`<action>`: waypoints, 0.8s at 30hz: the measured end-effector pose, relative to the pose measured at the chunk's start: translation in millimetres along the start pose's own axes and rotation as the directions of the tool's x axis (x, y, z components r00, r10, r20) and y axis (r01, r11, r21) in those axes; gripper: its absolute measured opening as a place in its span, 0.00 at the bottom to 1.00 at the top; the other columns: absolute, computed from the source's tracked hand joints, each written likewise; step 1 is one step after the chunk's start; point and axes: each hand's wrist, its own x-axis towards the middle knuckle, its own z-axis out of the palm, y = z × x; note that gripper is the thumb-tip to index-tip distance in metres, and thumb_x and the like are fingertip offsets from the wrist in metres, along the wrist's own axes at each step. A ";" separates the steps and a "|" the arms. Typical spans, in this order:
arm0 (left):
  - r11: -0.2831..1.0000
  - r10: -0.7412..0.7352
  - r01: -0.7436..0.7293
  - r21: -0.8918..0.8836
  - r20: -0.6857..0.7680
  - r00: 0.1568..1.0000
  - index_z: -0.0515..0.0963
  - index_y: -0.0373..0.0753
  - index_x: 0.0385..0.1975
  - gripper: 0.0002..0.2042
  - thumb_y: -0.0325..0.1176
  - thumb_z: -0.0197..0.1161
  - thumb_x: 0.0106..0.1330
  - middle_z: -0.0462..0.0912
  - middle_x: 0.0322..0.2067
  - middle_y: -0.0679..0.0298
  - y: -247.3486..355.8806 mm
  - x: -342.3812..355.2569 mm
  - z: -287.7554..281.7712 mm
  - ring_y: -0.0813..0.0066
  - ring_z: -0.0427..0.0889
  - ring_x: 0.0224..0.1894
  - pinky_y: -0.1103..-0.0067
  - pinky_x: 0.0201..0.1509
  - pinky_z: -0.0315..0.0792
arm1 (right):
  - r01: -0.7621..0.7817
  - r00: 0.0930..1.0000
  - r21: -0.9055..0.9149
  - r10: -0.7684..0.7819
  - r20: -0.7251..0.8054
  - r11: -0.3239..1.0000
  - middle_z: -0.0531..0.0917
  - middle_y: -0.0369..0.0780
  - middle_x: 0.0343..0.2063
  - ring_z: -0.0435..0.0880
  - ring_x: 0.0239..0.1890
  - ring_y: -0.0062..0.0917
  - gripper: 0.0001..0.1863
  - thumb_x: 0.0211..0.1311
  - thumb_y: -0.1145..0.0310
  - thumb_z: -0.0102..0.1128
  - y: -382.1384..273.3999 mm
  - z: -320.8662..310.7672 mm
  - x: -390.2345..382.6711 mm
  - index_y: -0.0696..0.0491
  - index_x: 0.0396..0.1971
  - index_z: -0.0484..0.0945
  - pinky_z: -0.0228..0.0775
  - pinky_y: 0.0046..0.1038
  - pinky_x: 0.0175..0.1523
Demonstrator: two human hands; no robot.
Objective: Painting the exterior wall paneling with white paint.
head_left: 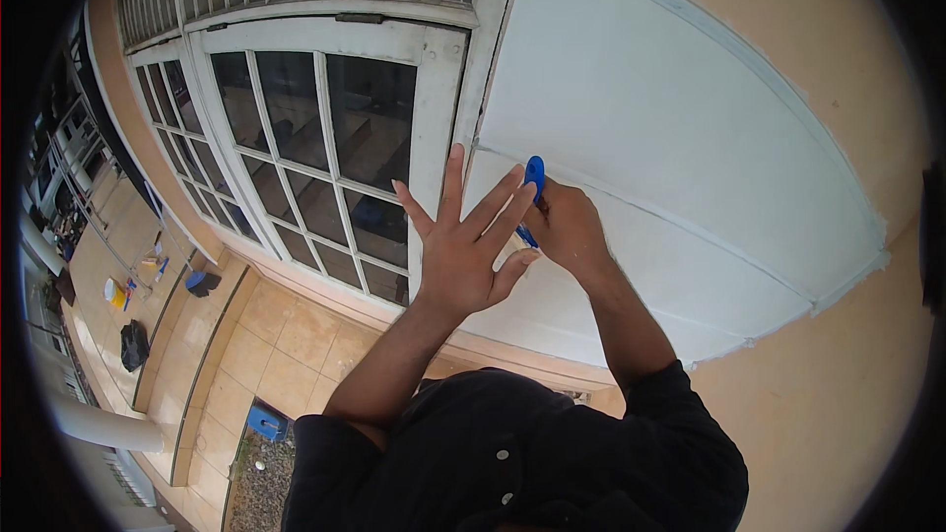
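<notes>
My left hand [463, 251] is held up with its fingers spread, in front of the white window frame [437, 89] and the white panel's edge. Just right of it, my right hand [572, 227] grips a blue-handled tool [535, 169], probably a brush, whose lower end is mostly hidden behind the fingers. The left hand's forefinger and thumb overlap that tool in the view, and whether they touch it I cannot tell. Behind both hands is a large white panel [670, 99] crossed by thin seams, beside paned glass windows [291, 99] with louvres above.
Peach wall [838, 394] borders the panel. Tiled steps [212, 335] lie at left, with a broom [202, 284], yellow bucket [116, 292], black bag [135, 343], metal railing and white columns [108, 426]. A blue object [266, 421] lies by a gravel bed [256, 483] at bottom.
</notes>
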 end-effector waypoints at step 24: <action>0.906 -0.420 0.375 -0.195 -0.316 0.851 0.82 0.38 0.25 0.17 0.37 0.51 0.75 0.86 0.28 0.61 -17.6 -91.6 -42.7 0.63 0.86 0.42 0.54 0.76 0.55 | -0.220 0.965 0.976 0.148 0.217 0.003 0.81 0.35 0.30 0.77 0.33 0.21 0.21 0.79 0.48 0.53 139.9 28.7 -46.4 0.51 0.52 0.78 0.65 0.26 0.37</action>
